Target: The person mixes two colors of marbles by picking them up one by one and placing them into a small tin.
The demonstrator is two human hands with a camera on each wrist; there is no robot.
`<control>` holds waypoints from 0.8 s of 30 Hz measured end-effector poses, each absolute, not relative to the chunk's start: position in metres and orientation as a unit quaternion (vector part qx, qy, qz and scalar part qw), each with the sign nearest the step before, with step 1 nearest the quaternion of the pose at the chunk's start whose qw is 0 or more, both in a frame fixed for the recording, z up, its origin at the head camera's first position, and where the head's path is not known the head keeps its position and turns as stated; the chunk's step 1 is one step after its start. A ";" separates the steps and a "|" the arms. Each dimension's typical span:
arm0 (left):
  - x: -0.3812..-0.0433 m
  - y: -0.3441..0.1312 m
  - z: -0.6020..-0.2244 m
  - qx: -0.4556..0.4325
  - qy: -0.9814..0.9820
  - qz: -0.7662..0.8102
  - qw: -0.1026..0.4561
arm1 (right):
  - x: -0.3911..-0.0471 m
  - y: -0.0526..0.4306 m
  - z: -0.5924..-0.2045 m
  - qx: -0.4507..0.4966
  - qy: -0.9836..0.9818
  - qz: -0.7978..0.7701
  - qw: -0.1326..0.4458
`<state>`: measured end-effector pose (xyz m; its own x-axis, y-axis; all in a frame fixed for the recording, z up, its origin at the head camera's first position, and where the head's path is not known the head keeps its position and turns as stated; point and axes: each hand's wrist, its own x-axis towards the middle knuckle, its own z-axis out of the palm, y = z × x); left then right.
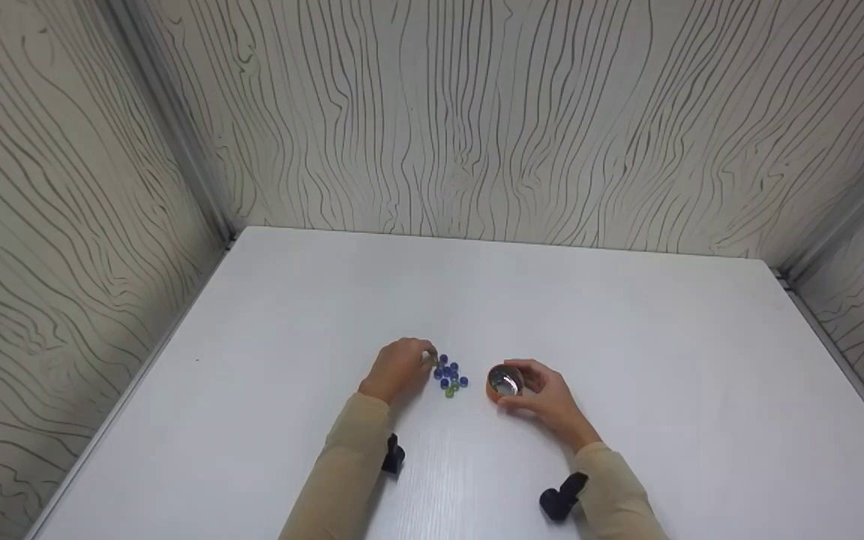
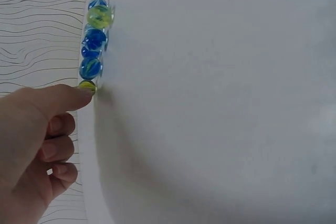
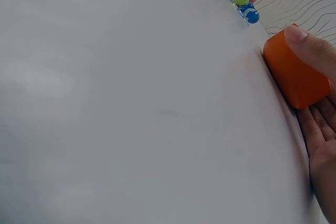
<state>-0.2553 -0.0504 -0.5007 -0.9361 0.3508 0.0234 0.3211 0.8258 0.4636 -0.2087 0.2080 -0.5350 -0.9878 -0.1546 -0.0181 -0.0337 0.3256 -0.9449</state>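
Blue and green glass marbles (image 1: 447, 371) lie in a loose cluster between the two hands. At the cluster's left edge, my left hand (image 1: 400, 367) pinches a yellow marble with dark stripes (image 2: 87, 85), its other fingers curled in toward the palm. My right hand (image 1: 548, 395) holds a small orange cup (image 3: 296, 72) upright on the table, thumb on one side and fingers round the other. From above, the cup's inside looks shiny and silvery, with a bit of green in it. The cup stands just right of the marbles.
The white table (image 1: 589, 315) extends around both hands. Panels with a wood-grain line pattern (image 1: 462, 120) rise behind it and at both sides. A black strap-on device (image 1: 563, 496) sits at each wrist, over beige sleeves (image 1: 342, 465).
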 end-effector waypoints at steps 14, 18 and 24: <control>-0.255 -0.051 -0.499 0.171 0.955 0.238 0.035 | -0.208 0.209 -0.533 -0.079 0.807 -0.583 0.057; -0.256 -0.052 -0.500 0.169 0.955 0.240 0.039 | -0.208 0.209 -0.533 -0.082 0.806 -0.584 0.052; -0.258 -0.053 -0.500 0.170 0.955 0.240 0.043 | -0.208 0.210 -0.533 -0.083 0.805 -0.585 0.055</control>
